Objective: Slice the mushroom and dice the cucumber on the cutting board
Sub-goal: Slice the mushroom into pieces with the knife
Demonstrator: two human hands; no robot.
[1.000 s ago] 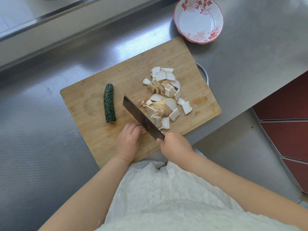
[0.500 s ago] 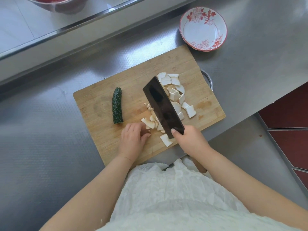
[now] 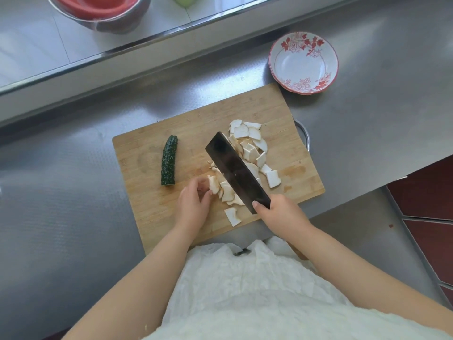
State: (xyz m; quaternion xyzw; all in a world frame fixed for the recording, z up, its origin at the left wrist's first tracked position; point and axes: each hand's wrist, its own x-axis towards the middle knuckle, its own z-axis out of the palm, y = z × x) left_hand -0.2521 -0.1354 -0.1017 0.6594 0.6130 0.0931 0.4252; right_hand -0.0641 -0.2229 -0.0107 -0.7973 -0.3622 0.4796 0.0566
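Note:
A wooden cutting board (image 3: 152, 207) lies on the steel counter. On its left part lies a dark green cucumber piece (image 3: 169, 160), uncut. White mushroom slices (image 3: 247, 136) are heaped on the right part, with more slices by my fingers. My right hand (image 3: 279, 214) grips the handle of a dark cleaver (image 3: 235, 168), whose broad blade is tilted flat over the slices. My left hand (image 3: 193, 204) rests on the board, its fingertips touching the near mushroom slices (image 3: 226, 191). One slice (image 3: 232, 216) lies apart near the front edge.
A white bowl with red flowers (image 3: 304, 63) stands on the counter beyond the board's right corner. A steel bowl with red contents (image 3: 98, 11) sits on the raised ledge at the back left. The counter's edge drops off at the right, beside red cabinet fronts (image 3: 429, 192).
The cleaver went from standing on edge to tilted flat over the slices. Some slices now lie left of the blade by my left fingers, which moved to them.

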